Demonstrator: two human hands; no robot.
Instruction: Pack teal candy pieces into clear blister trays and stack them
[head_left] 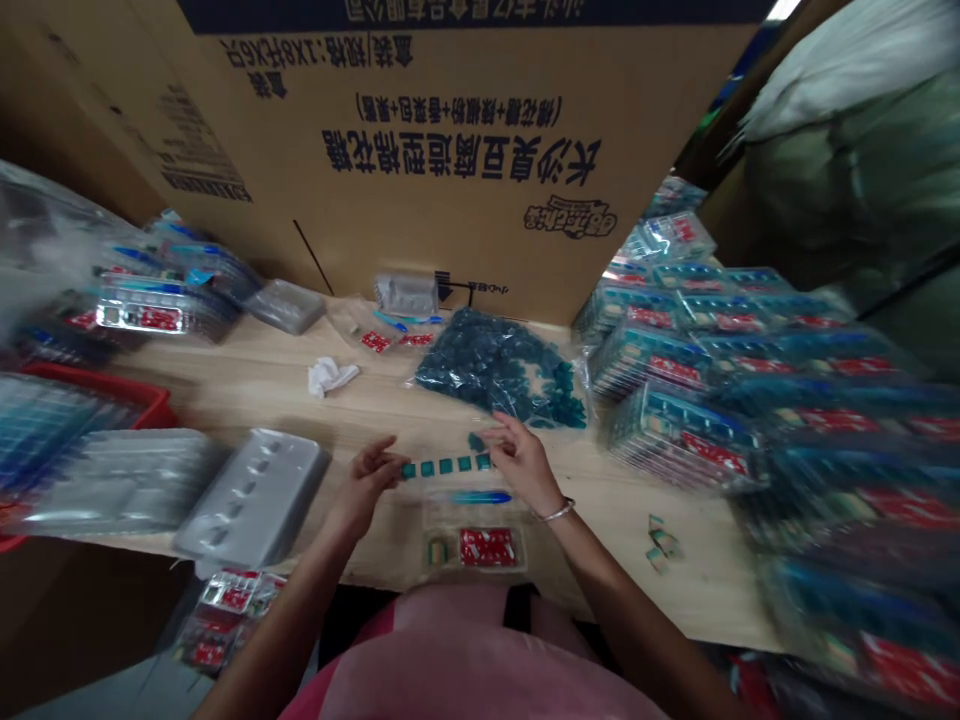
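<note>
Head view: what sits between the two hands?

A row of small teal squares (pixel 444 465), held crosswise in front of the person, its long axis running left to right above the wooden table (pixel 247 405).

And the hands themselves?

The left hand (pixel 365 482) pinches the row's left end between its fingertips, and the right hand (pixel 521 465) pinches the right end. Neither hand is nearer; the row spans the gap between them. Whether it touches the wood, I can't tell.

What's close by?

One loose teal piece (pixel 475 441) sits just past the row, by the right hand's fingers. A blue plastic stick (pixel 480 497) lies just on the person's side, roughly parallel to the row, and nearer the body a clear blister tray (pixel 472 542) holds a red card (pixel 487 547). Farther out from the row, a plastic bag of teal pieces (pixel 502 368) — and off to the left, a silver plastic tray (pixel 255 497).
</note>
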